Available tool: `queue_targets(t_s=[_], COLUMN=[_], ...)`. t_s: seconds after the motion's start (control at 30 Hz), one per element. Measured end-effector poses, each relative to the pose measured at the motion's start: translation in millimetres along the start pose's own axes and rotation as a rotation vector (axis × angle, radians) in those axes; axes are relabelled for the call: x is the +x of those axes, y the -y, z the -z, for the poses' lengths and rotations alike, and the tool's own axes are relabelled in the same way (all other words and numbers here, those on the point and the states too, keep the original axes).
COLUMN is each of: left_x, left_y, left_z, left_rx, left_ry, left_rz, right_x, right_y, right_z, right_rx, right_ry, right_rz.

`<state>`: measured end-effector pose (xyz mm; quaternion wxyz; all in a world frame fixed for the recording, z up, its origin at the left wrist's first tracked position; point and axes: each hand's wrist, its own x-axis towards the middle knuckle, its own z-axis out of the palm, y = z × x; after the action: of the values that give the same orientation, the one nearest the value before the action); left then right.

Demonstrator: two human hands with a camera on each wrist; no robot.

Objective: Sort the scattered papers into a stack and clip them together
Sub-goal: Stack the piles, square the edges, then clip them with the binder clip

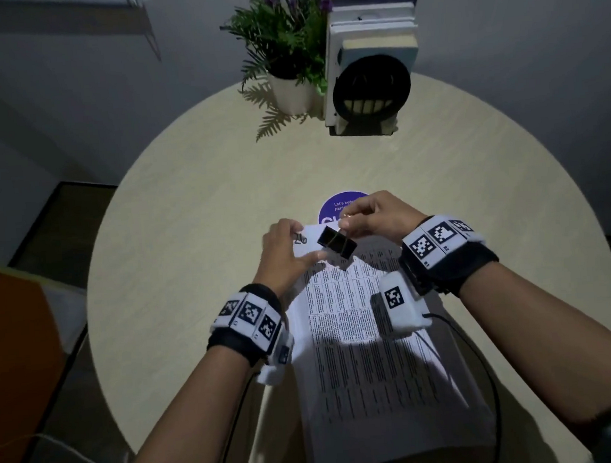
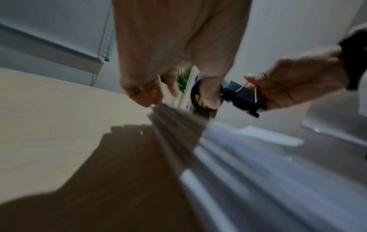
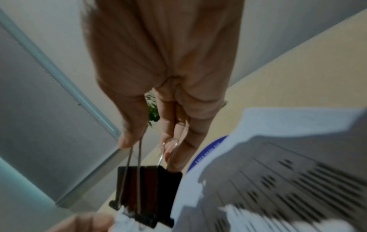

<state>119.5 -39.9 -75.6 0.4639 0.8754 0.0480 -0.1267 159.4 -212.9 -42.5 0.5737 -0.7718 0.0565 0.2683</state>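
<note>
A stack of printed papers [image 1: 370, 353] lies on the round table [image 1: 187, 221] in front of me. My left hand [image 1: 303, 244] holds the stack's far left corner, thumb on top and fingers at the edge; the left wrist view shows this hand [image 2: 152, 100] on the paper stack [image 2: 238, 157]. My right hand [image 1: 345, 223] pinches the wire handles of a black binder clip [image 1: 335, 243], its mouth pointing down at the stack's far edge. In the right wrist view, that hand [image 3: 148, 145] grips the binder clip [image 3: 147, 188] beside the papers [image 3: 278, 188]. Whether the clip bites the paper is unclear.
A round purple sticker [image 1: 345, 203] lies just beyond the papers. At the table's far side stand a potted plant [image 1: 292, 91] and books with a black round bookend [image 1: 371, 82]. Cables [image 1: 483, 363] trail from my wrists. An orange object [image 1: 11, 342] sits off the table's left.
</note>
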Motion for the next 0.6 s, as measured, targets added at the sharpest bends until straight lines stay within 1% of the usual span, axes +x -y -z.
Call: queue_targets(t_s=[0.03, 0.07, 0.13, 0.17, 0.23, 0.3, 0.37, 0.43, 0.5, 0.6], left_x=[-1, -1, -3, -5, -8, -10, -9, -5, 1, 8], left_y=[8, 15, 21, 22, 19, 16, 13, 11, 11, 8], left_z=[-2, -4, -9, -12, -20, -26, -27, -26, -26, -20], left_rx=[0.123, 0.211, 0.269, 0.282, 0.33, 0.377, 0.403, 0.419, 0.409, 0.302], left_ry=[-0.058, -0.093, -0.08, -0.062, -0.055, -0.086, -0.087, -0.055, -0.025, -0.041], left_rz=[0.052, 0.131, 0.284, 0.318, 0.308, 0.294, 0.318, 0.348, 0.379, 0.463], right_x=[2, 3, 7, 8, 10, 12, 13, 14, 13, 12], right_y=[-7, -15, -31, -38, -50, -58, -62, -64, -66, -68], right_z=[1, 1, -2, -5, -11, -13, -13, -13, -14, -15], right_rx=[0.007, 0.028, 0.072, 0.104, 0.2, 0.269, 0.294, 0.325, 0.338, 0.349], right_ry=[-0.028, -0.047, -0.081, -0.098, -0.13, -0.146, -0.123, -0.104, -0.107, -0.107], right_rz=[-0.03, -0.052, -0.089, -0.108, -0.143, -0.171, -0.165, -0.142, -0.124, -0.111])
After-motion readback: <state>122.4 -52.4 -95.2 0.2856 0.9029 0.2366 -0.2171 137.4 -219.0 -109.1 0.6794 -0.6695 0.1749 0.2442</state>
